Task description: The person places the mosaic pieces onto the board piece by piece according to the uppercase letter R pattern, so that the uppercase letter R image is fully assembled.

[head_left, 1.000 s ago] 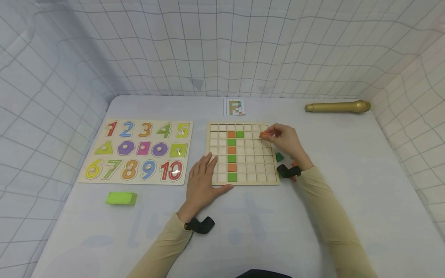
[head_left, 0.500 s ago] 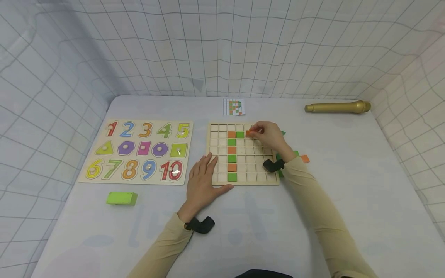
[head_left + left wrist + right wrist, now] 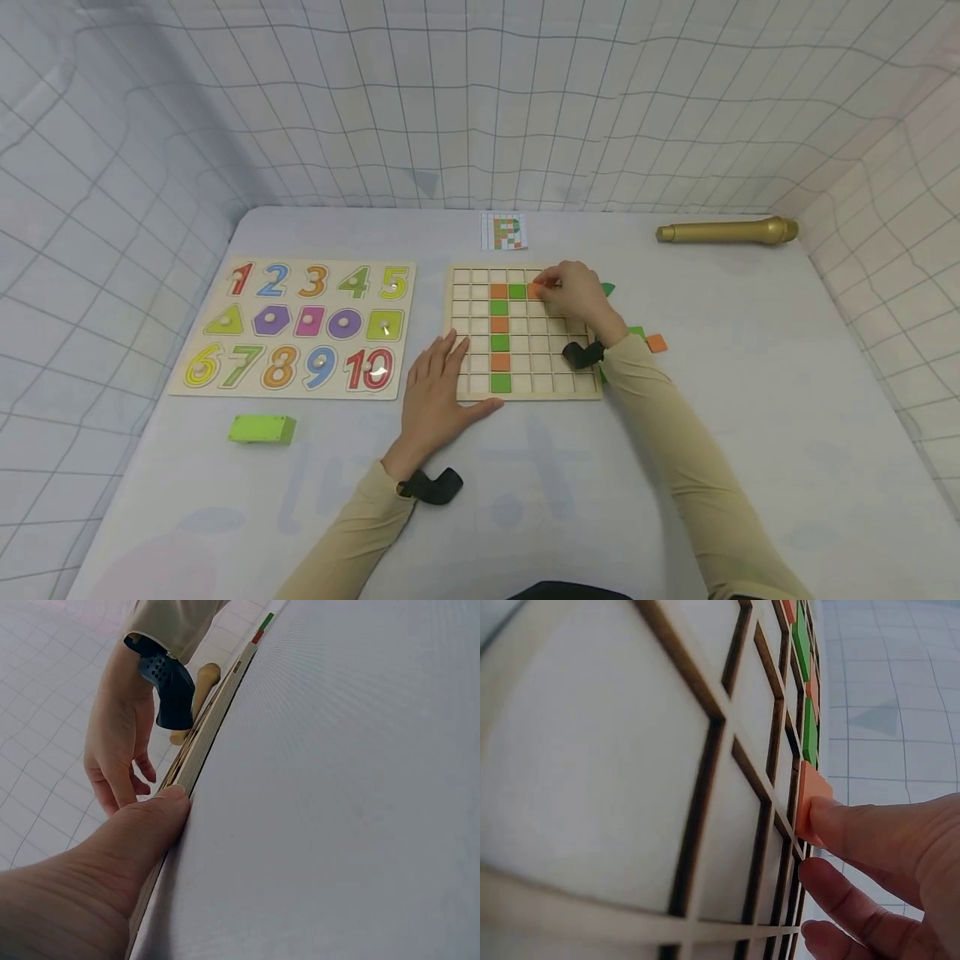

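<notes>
An orange tile (image 3: 534,291) is pinched in the right hand (image 3: 576,292) over the grid board (image 3: 540,343), at the centre of the frame.
The tile is held at the cell just right of a green tile (image 3: 517,291); whether it is fully seated cannot be told. The left hand (image 3: 437,396) is laid with fingers extended on the board's lower left corner, its thumb set against the near edge. A pattern card (image 3: 504,231) is seen at upper centre, a number puzzle (image 3: 251,337) at left, a green block (image 3: 261,429) below it, and a gold microphone (image 3: 727,231) at upper right.
</notes>
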The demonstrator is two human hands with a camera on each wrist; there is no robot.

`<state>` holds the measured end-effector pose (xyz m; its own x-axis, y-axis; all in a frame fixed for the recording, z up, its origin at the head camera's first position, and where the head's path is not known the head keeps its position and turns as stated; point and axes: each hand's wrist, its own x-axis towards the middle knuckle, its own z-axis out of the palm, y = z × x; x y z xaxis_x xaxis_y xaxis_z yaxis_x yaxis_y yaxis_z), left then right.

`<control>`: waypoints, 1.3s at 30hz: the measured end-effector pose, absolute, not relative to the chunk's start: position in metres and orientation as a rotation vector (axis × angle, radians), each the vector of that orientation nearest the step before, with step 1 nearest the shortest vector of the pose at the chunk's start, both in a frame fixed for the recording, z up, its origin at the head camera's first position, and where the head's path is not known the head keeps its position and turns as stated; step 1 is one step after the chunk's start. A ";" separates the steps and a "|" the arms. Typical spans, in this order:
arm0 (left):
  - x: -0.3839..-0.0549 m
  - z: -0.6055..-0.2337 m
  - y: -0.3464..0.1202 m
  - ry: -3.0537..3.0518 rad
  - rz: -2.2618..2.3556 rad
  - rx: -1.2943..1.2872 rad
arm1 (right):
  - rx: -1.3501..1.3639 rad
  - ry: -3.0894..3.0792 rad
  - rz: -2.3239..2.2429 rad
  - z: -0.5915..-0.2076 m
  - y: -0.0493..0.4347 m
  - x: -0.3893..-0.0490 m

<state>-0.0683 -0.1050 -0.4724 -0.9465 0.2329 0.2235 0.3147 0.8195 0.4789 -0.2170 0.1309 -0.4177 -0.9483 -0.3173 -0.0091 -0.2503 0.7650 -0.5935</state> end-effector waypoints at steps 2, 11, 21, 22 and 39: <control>-0.068 -0.472 -0.105 -2.834 -0.792 -0.437 | -0.464 2.858 -0.904 -0.419 0.131 -0.218; -0.068 -0.472 -0.105 -2.851 -0.795 -0.423 | -0.450 2.872 -0.826 -0.419 0.130 -0.218; -0.067 -0.472 -0.105 -2.874 -0.786 -0.418 | -0.571 2.900 -0.985 -0.418 0.143 -0.217; -0.067 -0.472 -0.105 -2.868 -0.787 -0.422 | -0.570 2.909 -1.007 -0.416 0.146 -0.216; -0.067 -0.471 -0.104 -2.853 -0.793 -0.417 | -0.320 3.101 -1.214 -0.411 0.198 -0.214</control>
